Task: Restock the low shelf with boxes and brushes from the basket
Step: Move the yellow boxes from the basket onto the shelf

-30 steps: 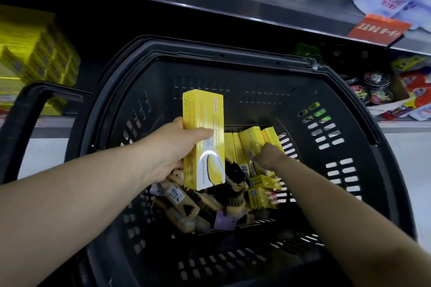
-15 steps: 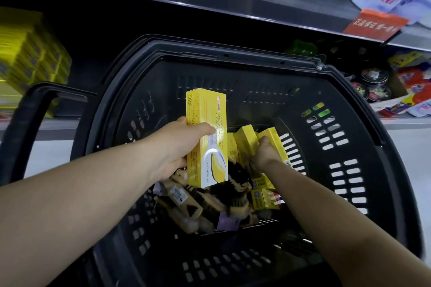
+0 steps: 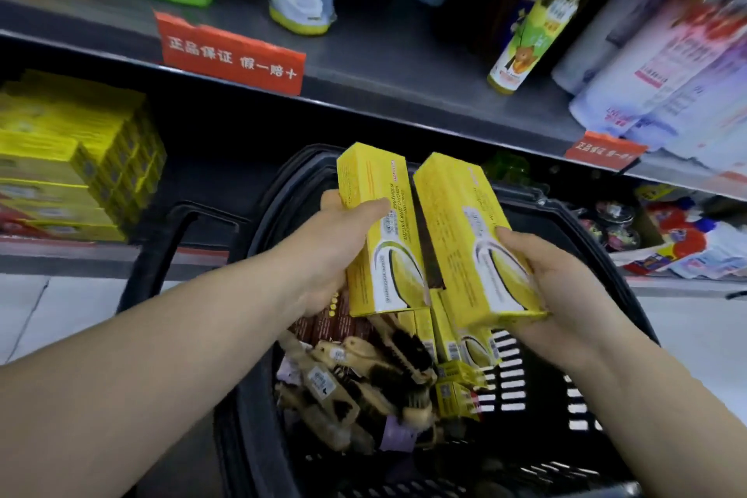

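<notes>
Head view: the left hand (image 3: 335, 255) grips a long yellow cardboard box (image 3: 380, 230), the right hand (image 3: 566, 295) grips its twin box (image 3: 473, 243), both above the black plastic basket (image 3: 541, 408), and swung together toward the yellow shelf stack (image 3: 72, 174) at ten o'clock they could collide and slip.

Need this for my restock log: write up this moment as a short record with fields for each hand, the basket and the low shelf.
left hand: grips a yellow box, lifted above the basket
right hand: grips a second box, beside the first
basket: black plastic; brushes and more boxes lie inside
low shelf: stacked boxes at far left
stage: two boxes out, neither shelved yet
</notes>
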### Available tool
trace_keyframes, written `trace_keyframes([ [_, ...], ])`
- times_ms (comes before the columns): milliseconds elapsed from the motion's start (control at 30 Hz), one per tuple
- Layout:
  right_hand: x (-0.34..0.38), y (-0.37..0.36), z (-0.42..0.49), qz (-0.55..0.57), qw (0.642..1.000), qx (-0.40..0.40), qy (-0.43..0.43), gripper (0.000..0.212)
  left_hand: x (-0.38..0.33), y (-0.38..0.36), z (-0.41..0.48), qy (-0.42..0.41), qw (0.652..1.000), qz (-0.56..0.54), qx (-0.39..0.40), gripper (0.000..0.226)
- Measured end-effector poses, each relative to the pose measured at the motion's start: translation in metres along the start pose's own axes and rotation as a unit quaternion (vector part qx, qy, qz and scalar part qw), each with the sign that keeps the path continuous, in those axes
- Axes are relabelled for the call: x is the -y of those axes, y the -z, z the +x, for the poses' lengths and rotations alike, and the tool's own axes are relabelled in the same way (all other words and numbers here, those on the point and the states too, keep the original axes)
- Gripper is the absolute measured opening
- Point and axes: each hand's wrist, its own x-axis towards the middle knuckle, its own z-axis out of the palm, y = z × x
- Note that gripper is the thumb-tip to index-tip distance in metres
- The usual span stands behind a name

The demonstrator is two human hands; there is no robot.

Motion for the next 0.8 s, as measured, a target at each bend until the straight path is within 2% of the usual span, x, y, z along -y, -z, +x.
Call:
trace_keyframes([
  [33,0.001,-0.014,-0.007,0.004,1.0,0.024,0.005,0.043,-0.006,0.005,-0.006,-0.004,1.0,-0.018,-0.004,0.032],
  [100,-0.001,-0.042,-0.011,-0.022,0.998,0.052,0.012,0.039,-0.015,0.019,-0.018,-0.007,0.999,-0.05,0.001,0.038],
  [200,-0.006,-0.089,-0.011,-0.104,0.991,0.078,0.024,0.032,-0.026,0.044,-0.039,-0.021,0.998,-0.058,0.007,0.071],
  [267,-0.009,-0.117,-0.007,-0.149,0.982,0.107,0.039,0.033,-0.033,0.063,-0.051,-0.036,0.998,-0.05,-0.02,0.089],
  [433,-0.012,-0.18,0.01,-0.206,0.961,0.178,0.043,0.032,-0.051,0.115,-0.074,-0.06,0.99,-0.019,-0.123,0.095],
  [500,-0.013,-0.204,0.021,-0.217,0.955,0.202,0.02,0.031,-0.054,0.14,-0.08,-0.058,0.987,-0.021,-0.151,0.089],
  [567,-0.013,-0.225,0.035,-0.19,0.958,0.214,-0.017,0.028,-0.056,0.165,-0.085,-0.05,0.98,-0.01,-0.193,0.064],
  [667,-0.009,-0.248,0.063,-0.151,0.963,0.213,-0.069,0.026,-0.059,0.204,-0.087,-0.025,0.964,0.078,-0.254,0.041],
  [800,-0.004,-0.265,0.11,-0.287,0.943,0.148,-0.081,0.021,-0.067,0.237,-0.097,0.013,0.925,0.24,-0.295,0.043],
])
